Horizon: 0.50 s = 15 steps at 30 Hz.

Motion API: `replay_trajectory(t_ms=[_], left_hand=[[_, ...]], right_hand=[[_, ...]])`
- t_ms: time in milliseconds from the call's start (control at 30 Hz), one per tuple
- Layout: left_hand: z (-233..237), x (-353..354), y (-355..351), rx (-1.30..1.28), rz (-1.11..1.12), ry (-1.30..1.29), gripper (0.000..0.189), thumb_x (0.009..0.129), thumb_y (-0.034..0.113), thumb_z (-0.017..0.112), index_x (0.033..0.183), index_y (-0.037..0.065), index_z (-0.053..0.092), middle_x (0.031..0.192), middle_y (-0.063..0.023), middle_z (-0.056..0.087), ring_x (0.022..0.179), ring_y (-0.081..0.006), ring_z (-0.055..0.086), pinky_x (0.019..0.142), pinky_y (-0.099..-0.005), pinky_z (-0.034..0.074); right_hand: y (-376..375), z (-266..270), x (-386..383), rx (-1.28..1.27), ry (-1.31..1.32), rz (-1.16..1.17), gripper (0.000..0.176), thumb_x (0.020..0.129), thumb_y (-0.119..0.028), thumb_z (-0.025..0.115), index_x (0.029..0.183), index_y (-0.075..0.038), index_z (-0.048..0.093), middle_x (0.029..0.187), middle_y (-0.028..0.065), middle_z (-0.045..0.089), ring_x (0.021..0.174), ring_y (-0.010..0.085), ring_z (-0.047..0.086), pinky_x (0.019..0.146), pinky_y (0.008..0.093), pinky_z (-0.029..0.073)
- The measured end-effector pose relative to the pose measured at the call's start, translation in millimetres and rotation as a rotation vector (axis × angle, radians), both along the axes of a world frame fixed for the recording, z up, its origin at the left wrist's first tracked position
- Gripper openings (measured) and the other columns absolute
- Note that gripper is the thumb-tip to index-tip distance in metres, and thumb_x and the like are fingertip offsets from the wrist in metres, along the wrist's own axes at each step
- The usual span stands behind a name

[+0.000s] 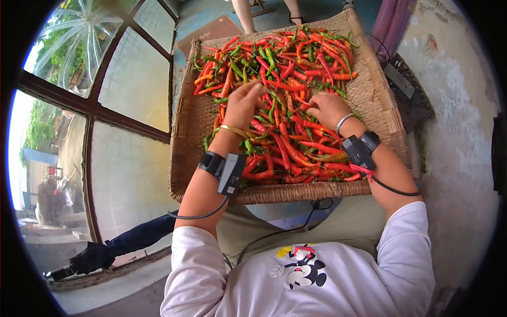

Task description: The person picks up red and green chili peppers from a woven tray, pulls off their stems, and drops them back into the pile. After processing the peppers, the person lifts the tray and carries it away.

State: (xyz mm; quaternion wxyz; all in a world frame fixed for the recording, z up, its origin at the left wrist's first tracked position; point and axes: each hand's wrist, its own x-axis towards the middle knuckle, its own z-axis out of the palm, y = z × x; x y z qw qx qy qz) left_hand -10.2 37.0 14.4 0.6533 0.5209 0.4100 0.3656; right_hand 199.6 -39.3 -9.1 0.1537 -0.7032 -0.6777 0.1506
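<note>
A large woven tray (pixel 377 108) holds a heap of red, orange and green chili peppers (pixel 288 153). My left hand (pixel 245 105) is over the left middle of the heap, its fingers curled together near a red pepper. To its right, my right hand (pixel 328 110) is bent over the peppers with thumb and fingers pinched at a red pepper's end. The two hands are apart, with peppers between them. Whatever lies between the fingertips of either hand is too small to make out.
Framed window panes (pixel 132 79) stand at the left, with a dark folded umbrella (pixel 132 235) below. A dark bag (pixel 404 87) is right of the tray, by the worn wall (pixel 454 132). Another person's legs (pixel 244 15) show beyond the tray. A cable (pixel 274 232) crosses my lap.
</note>
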Motion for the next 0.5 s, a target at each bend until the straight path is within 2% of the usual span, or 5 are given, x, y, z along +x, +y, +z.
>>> replay_trajectory(t_ms=[67, 233, 300, 367, 500], left_hand=[[-12, 12, -12, 0.058, -0.096, 0.084, 0.032, 0.083, 0.022, 0.051, 0.107, 0.001, 0.05, 0.079, -0.0031, 0.06, 0.054, -0.0058, 0.051, 0.048, -0.0178, 0.041], [-28, 22, -30, 0.37, -0.392, 0.396, 0.018, 0.077, 0.013, 0.056, 0.09, 0.001, 0.059, 0.069, -0.0084, 0.061, 0.06, -0.0127, 0.056, 0.056, -0.0256, 0.045], [-29, 20, -33, 0.616, -0.431, 0.394, 0.017, 0.075, 0.014, 0.057, 0.088, 0.003, 0.06, 0.068, -0.0116, 0.06, 0.062, -0.0182, 0.058, 0.058, -0.0288, 0.045], [-25, 18, -34, 0.651, -0.472, 0.487, 0.019, 0.077, 0.011, 0.056, 0.093, 0.001, 0.058, 0.073, -0.0093, 0.06, 0.067, -0.0136, 0.057, 0.062, -0.026, 0.045], [-27, 18, -36, 0.675, -0.352, 0.405, 0.021, 0.075, 0.012, 0.057, 0.094, 0.002, 0.058, 0.073, -0.0114, 0.06, 0.066, -0.016, 0.058, 0.06, -0.0275, 0.045]], right_hand=[[1, -3, -5, -0.112, -0.092, 0.06, 0.022, 0.073, -0.024, 0.058, 0.085, -0.005, 0.054, 0.086, 0.0126, 0.056, 0.084, 0.0293, 0.053, 0.073, 0.0399, 0.043], [-1, -17, -7, -0.048, -0.112, 0.041, 0.024, 0.074, -0.02, 0.057, 0.092, -0.006, 0.049, 0.094, 0.0153, 0.051, 0.09, 0.0318, 0.05, 0.076, 0.0417, 0.041], [0, -23, -6, -0.013, -0.131, 0.051, 0.026, 0.072, -0.022, 0.058, 0.091, -0.006, 0.05, 0.093, 0.0152, 0.052, 0.089, 0.0318, 0.05, 0.075, 0.0418, 0.041], [0, -22, -5, 0.068, -0.102, 0.091, 0.021, 0.072, -0.022, 0.058, 0.085, -0.006, 0.055, 0.085, 0.0122, 0.056, 0.08, 0.0306, 0.054, 0.071, 0.0407, 0.043], [-1, -2, -10, 0.013, 0.051, 0.013, 0.023, 0.072, -0.023, 0.059, 0.09, -0.007, 0.057, 0.081, 0.0106, 0.058, 0.077, 0.0275, 0.055, 0.07, 0.038, 0.044]])
